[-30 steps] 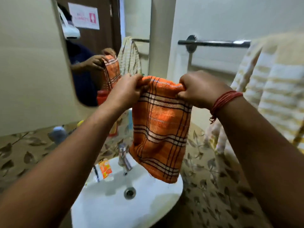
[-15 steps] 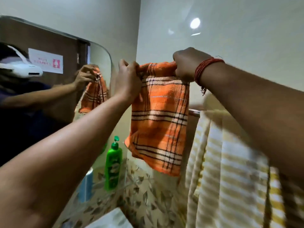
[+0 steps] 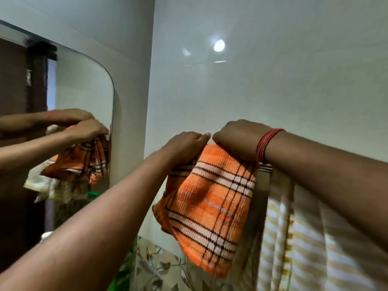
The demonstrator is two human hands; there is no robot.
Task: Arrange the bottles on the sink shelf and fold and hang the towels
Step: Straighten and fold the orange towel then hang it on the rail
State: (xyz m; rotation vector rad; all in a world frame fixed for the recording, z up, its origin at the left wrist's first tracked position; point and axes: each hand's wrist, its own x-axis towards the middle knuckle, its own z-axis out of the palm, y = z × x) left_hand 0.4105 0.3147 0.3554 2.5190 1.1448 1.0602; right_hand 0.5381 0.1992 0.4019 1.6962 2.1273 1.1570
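A folded orange checked towel (image 3: 210, 204) hangs down in front of the wall, held by its top edge. My left hand (image 3: 184, 147) grips the top left corner and my right hand (image 3: 237, 141) grips the top right corner, the two fists almost touching. A short piece of the metal towel rail (image 3: 265, 167) shows just right of the orange towel, at the height of my hands. A cream and yellow striped towel (image 3: 298, 238) hangs from the rail at the right, partly under my right forearm.
A mirror (image 3: 63, 127) on the left wall reflects my hands and the towel. Floral tiles (image 3: 159, 267) run along the bottom. A sliver of a green bottle (image 3: 123, 274) shows at the bottom edge beside my left forearm. The sink is out of view.
My hands have carried the orange towel from above the sink up and right to rail height beside the striped towel, and they have come closer together. The view has tilted up.
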